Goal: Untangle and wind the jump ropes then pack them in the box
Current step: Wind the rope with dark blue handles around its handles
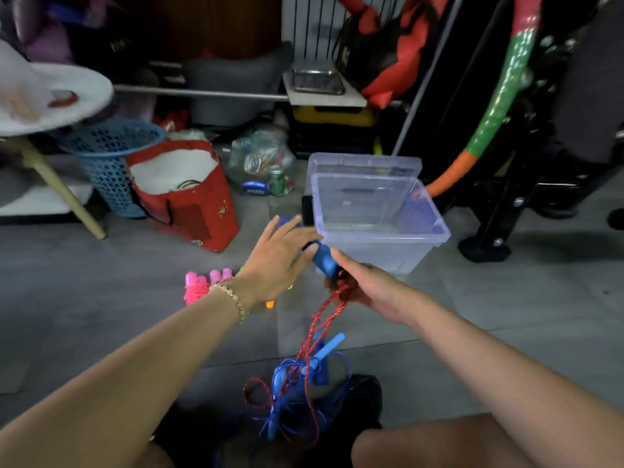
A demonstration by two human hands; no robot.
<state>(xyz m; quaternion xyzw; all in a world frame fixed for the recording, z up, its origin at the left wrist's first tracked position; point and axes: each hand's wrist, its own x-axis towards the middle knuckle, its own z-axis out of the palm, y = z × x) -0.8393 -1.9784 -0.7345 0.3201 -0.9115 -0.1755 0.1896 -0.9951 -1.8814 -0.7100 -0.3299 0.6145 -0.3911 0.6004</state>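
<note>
My right hand [368,288] grips a blue rope handle [325,261] with a bundle of red rope [332,307] trailing down from it. My left hand [282,255], fingers straight, lies over the far end of that handle, beside the clear plastic box [435,228], which stands open and looks empty, its lid [364,165] tipped back. The red rope runs into a tangle of blue rope with light-blue handles [297,376] on the floor near my knees. A wound pink jump rope [199,285] lies on the floor left of my left wrist, with small coloured pieces partly hidden under my hand.
A red bag [199,211], a blue mesh basket [111,153] and a white round table [84,96] stand at the left. A sack of bottles [266,160] sits behind the box. A green-orange hoop [499,106] and black equipment fill the right. Grey tiled floor lies all around.
</note>
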